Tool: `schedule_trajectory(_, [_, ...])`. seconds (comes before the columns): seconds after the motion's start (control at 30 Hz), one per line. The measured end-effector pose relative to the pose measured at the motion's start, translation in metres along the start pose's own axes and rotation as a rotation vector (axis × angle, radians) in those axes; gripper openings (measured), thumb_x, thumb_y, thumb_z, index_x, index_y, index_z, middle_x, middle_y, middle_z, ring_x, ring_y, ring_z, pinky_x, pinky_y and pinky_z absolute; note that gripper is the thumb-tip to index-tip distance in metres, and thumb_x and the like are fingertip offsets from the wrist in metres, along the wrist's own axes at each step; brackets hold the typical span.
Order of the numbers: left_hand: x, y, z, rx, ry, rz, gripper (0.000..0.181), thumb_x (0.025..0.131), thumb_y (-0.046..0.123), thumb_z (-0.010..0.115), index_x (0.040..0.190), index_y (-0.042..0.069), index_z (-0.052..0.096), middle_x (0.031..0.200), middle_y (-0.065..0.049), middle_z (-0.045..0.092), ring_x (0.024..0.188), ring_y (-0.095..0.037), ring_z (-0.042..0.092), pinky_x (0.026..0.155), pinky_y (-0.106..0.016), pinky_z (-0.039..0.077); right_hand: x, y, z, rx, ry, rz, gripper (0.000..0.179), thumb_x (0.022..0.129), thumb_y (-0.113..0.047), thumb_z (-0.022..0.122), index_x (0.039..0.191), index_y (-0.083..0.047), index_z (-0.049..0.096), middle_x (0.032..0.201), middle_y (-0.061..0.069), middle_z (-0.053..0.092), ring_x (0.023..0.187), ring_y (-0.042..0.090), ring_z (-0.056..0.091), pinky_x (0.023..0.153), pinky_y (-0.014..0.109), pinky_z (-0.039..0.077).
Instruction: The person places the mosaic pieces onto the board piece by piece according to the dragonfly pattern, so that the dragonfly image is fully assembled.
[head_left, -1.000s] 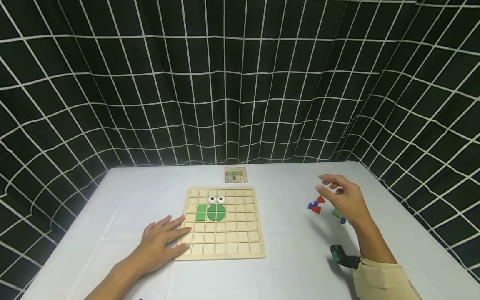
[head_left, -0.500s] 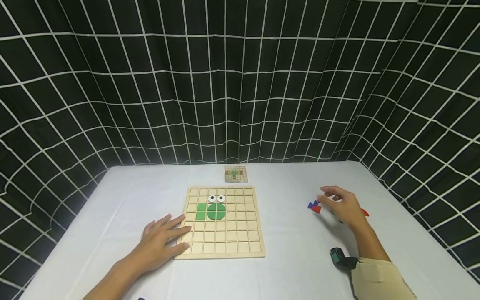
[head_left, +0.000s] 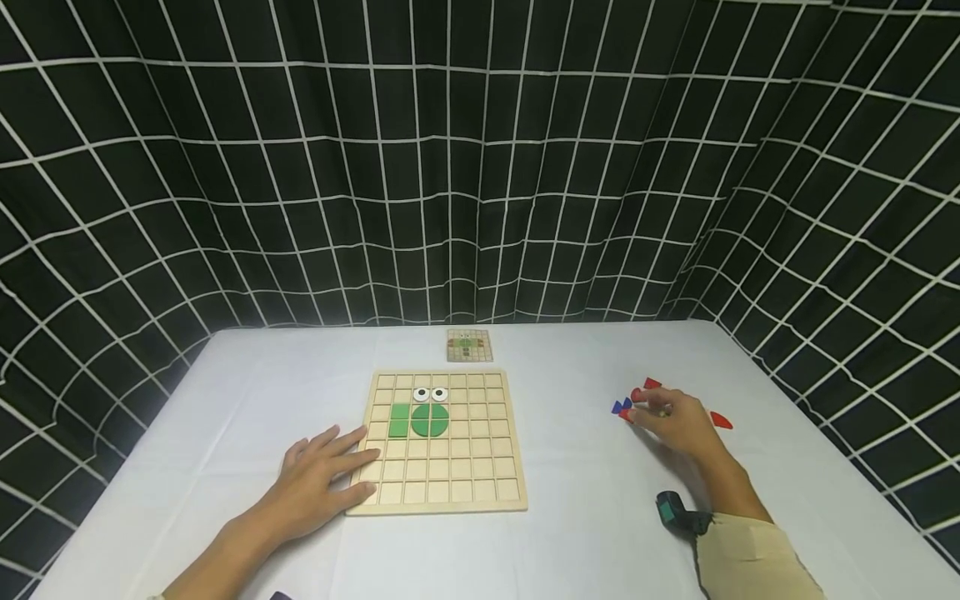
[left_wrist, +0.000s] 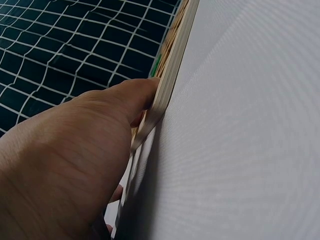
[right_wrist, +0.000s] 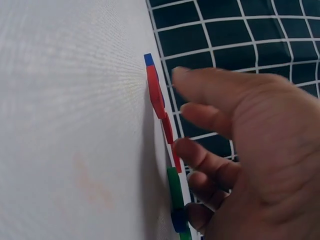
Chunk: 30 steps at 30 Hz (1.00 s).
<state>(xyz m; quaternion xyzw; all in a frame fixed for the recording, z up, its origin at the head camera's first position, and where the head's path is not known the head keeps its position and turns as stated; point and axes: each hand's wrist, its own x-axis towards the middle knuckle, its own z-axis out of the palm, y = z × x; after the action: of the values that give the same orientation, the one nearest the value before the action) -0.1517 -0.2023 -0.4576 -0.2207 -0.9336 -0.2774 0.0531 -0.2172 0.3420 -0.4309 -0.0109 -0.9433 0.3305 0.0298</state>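
Note:
My left hand (head_left: 324, 479) rests with fingers spread on the left rim of a wooden grid board (head_left: 480, 492). In the left wrist view the thumb (left_wrist: 137, 95) lies over the board's edge (left_wrist: 175, 65). Seated in the grid are two eye pieces (head_left: 430, 394), green squares (head_left: 399, 421) and a green disc of quarter pieces (head_left: 430, 420). At the right, my right hand (head_left: 682, 425) hovers low over loose pieces, fingers loosely bent and apart. Red pieces (right_wrist: 155, 92) and a green piece (right_wrist: 175, 187) lie beneath it; nothing visible is held. The hand partly hides them.
A small pattern card (head_left: 469, 345) lies behind the board. Blue pieces (head_left: 621, 406) sit left of the right hand, a red piece (head_left: 721, 420) beside its wrist and another red piece (head_left: 652, 383) beyond it. A dark grid curtain (head_left: 480, 167) borders the white table (head_left: 570, 533).
My right hand has come down and slightly nearer the blue and red pieces. Red pieces beside its wrist and beyond its fingers have come into sight. The left hand stays on the board.

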Motion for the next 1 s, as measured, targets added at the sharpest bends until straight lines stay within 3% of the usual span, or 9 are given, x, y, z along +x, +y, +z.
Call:
schedule_trajectory(0.23, [0.001,0.0,0.0,-0.005,-0.007,-0.01,0.046,0.098,0.042,0.079,0.135,0.014,0.078,0.158,-0.015,0.057,0.149,-0.055,0.04,0.113,-0.082,0.018,-0.002,0.001,0.004,-0.107,-0.019,0.028,0.039,0.098,-0.018,0.08,0.128,0.006,0.073,0.134,0.036,0.06,0.13,0.056,0.043,0.098,0.071,0.05])
schedule_trajectory(0.43, [0.0,0.0,0.0,-0.009,-0.003,-0.006,0.046,0.098,0.042,0.079,0.135,0.016,0.079,0.158,-0.014,0.057,0.149,-0.055,0.041,0.112,-0.081,0.019,-0.002,-0.005,0.003,-0.131,-0.029,0.055,0.035,0.098,-0.017,0.079,0.126,0.005,0.074,0.139,0.037,0.055,0.13,0.056,0.042,0.098,0.071,0.049])
schedule_trajectory(0.6, [0.0,-0.002,0.001,-0.005,0.002,-0.009,0.046,0.098,0.041,0.08,0.135,0.014,0.079,0.158,-0.015,0.057,0.149,-0.055,0.04,0.113,-0.081,0.018,-0.002,-0.007,0.004,-0.132,-0.022,0.054,0.035,0.098,-0.016,0.079,0.124,0.008,0.072,0.131,0.035,0.061,0.128,0.055,0.046,0.1,0.071,0.049])
schedule_trajectory(0.83, [0.001,-0.002,0.001,-0.011,-0.002,-0.005,0.046,0.098,0.041,0.079,0.135,0.014,0.078,0.158,-0.016,0.057,0.149,-0.056,0.04,0.113,-0.082,0.018,-0.004,-0.006,0.005,-0.063,0.02,0.032,0.038,0.099,-0.016,0.081,0.124,0.01,0.07,0.113,0.026,0.072,0.112,0.049,0.064,0.094,0.058,0.059])
schedule_trajectory(1.0, [0.0,0.0,0.001,-0.005,-0.011,-0.007,0.046,0.098,0.042,0.079,0.135,0.015,0.078,0.159,-0.016,0.057,0.149,-0.055,0.04,0.112,-0.082,0.018,-0.005,-0.011,0.002,-0.014,0.066,-0.03,0.032,0.097,-0.014,0.082,0.118,0.009,0.074,0.097,0.013,0.072,0.095,0.036,0.062,0.076,0.041,0.056])
